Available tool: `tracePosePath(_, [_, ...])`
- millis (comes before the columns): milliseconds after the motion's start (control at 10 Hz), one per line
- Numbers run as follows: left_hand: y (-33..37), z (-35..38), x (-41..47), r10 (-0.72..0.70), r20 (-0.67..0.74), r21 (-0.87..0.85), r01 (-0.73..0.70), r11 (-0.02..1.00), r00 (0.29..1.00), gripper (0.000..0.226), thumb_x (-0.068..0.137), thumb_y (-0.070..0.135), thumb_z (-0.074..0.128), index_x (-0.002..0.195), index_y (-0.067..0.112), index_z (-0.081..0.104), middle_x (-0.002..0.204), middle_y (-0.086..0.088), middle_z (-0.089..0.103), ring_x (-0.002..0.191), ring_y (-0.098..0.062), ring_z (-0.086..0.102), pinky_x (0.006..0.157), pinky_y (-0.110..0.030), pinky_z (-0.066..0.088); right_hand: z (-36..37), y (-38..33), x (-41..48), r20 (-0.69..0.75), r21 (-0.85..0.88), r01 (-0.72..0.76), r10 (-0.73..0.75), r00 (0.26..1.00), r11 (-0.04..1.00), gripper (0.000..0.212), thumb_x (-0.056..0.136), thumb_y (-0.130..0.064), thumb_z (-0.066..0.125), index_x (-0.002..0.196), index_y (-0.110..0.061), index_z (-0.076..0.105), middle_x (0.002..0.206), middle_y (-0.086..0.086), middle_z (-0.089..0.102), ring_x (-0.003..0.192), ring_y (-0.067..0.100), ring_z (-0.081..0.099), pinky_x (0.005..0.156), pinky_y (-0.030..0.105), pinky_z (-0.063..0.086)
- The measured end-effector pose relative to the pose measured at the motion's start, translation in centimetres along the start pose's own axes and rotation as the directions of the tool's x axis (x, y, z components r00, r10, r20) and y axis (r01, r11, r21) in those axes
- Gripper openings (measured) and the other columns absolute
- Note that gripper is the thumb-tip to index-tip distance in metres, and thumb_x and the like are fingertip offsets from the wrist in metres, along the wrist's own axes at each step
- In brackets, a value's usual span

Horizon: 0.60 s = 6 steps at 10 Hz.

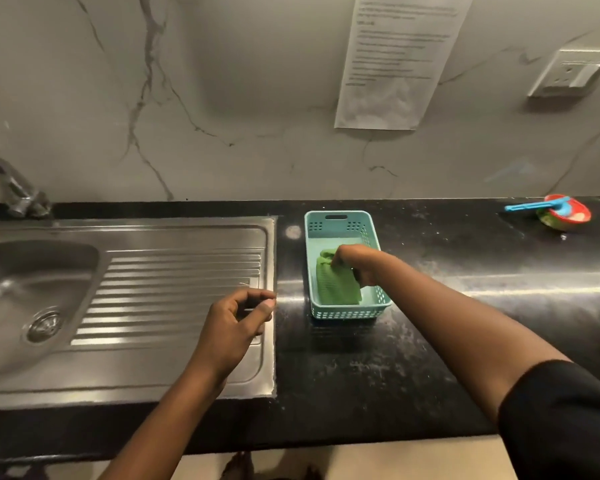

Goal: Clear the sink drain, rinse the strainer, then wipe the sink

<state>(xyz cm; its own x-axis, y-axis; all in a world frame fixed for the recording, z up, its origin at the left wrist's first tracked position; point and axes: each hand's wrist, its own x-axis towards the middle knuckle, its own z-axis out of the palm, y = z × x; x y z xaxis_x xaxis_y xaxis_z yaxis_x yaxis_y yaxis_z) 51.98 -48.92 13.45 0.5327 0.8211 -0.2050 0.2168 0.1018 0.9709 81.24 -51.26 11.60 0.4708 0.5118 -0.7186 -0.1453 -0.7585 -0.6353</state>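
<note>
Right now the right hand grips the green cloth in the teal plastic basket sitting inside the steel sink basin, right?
Wrong on one point. The head view shows the right hand gripping the green ribbed cloth in the teal perforated plastic basket, but the basket sits on the black stone countertop, right of the stainless steel sink, not in its basin.

You face a pale marble-look wall [257, 98] with dark veins running down it. A printed sheet of paper [395, 60] hangs on it to your right, its text too blurred to read, and a socket plate [568, 76] sits further right. Below runs a black, speckled surface [361, 375] with a streak of reflected light. A pale floor [378, 459] shows under its front edge.
</note>
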Motion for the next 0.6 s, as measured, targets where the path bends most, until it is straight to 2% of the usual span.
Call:
tracePosePath(100, [-0.2, -0.2, -0.1, 0.009, -0.032, 0.016, -0.009, 1.000, 0.999, 0.013, 0.096, 0.018, 0.073, 0.100, 0.027, 0.082, 0.098, -0.002, 0.081, 0.093, -0.020, 0.078, 0.078, -0.034, 0.064, 0.4, 0.3, 1.3, -0.041, -0.082, 0.001, -0.004, 0.999, 0.997, 0.028, 0.092, -0.005, 0.058, 0.119, -0.004, 0.058, 0.110, 0.018, 0.068, 0.099, 0.038, 0.069, 0.082, 0.046, 0.058])
tracePosePath(200, [-0.2, -0.2, -0.2, 0.016, -0.057, 0.026, -0.015, 1.000, 0.998, 0.014, 0.097, 0.018, 0.073, 0.101, 0.029, 0.081, 0.099, 0.003, 0.082, 0.093, -0.017, 0.078, 0.074, -0.029, 0.065, 0.1, 0.4, 2.4, -0.169, -0.215, 0.070, -0.108, 0.980, 0.974, 0.025, 0.090, -0.006, 0.067, 0.112, -0.003, 0.056, 0.111, 0.018, 0.061, 0.099, 0.036, 0.062, 0.073, 0.038, 0.051])
tracePosePath(300, [-0.3, 0.1, 0.0, 0.014, -0.065, 0.032, -0.012, 0.999, 0.998, 0.014, 0.097, 0.019, 0.073, 0.101, 0.029, 0.081, 0.099, 0.003, 0.082, 0.094, -0.018, 0.078, 0.074, -0.028, 0.064, -0.6, 0.4, 2.8, -0.236, -0.286, 0.135, -0.206, 0.950, 0.949, 0.023, 0.089, -0.008, 0.070, 0.109, 0.000, 0.061, 0.104, 0.017, 0.061, 0.090, 0.029, 0.059, 0.075, 0.036, 0.049])
tracePosePath(400, [-0.3, 0.3, 0.3, -0.004, -0.077, 0.023, 0.005, 1.000, 0.997, 0.013, 0.096, 0.020, 0.074, 0.102, 0.029, 0.081, 0.098, 0.003, 0.082, 0.094, -0.018, 0.078, 0.073, -0.028, 0.063, -1.2, 0.5, 2.7, -0.240, -0.371, 0.209, -0.311, 0.920, 0.905, 0.040, 0.089, -0.009, 0.069, 0.127, 0.000, 0.061, 0.108, 0.013, 0.063, 0.094, 0.028, 0.062, 0.078, 0.036, 0.052])
tracePosePath(500, [0.0, 0.1, 0.6, -0.007, -0.071, 0.015, 0.008, 1.000, 0.997, 0.013, 0.096, 0.020, 0.073, 0.101, 0.030, 0.081, 0.099, 0.004, 0.082, 0.094, -0.016, 0.079, 0.075, -0.029, 0.062, -1.2, 0.2, 1.5, -0.210, -0.427, 0.296, -0.413, 0.886, 0.854, 0.055, 0.089, -0.012, 0.068, 0.143, -0.006, 0.056, 0.127, 0.014, 0.066, 0.097, 0.023, 0.061, 0.079, 0.032, 0.050])
tracePosePath(600, [0.5, -0.2, 1.3, 0.007, -0.083, -0.001, -0.007, 1.000, 0.996, 0.013, 0.097, 0.020, 0.073, 0.102, 0.029, 0.080, 0.099, 0.003, 0.082, 0.094, -0.014, 0.079, 0.073, -0.026, 0.062, 0.4, -0.2, -0.3, -0.192, -0.465, 0.433, -0.565, 0.803, 0.773, 0.055, 0.091, -0.020, 0.070, 0.144, -0.012, 0.057, 0.139, 0.009, 0.065, 0.091, 0.015, 0.058, 0.083, 0.029, 0.047])
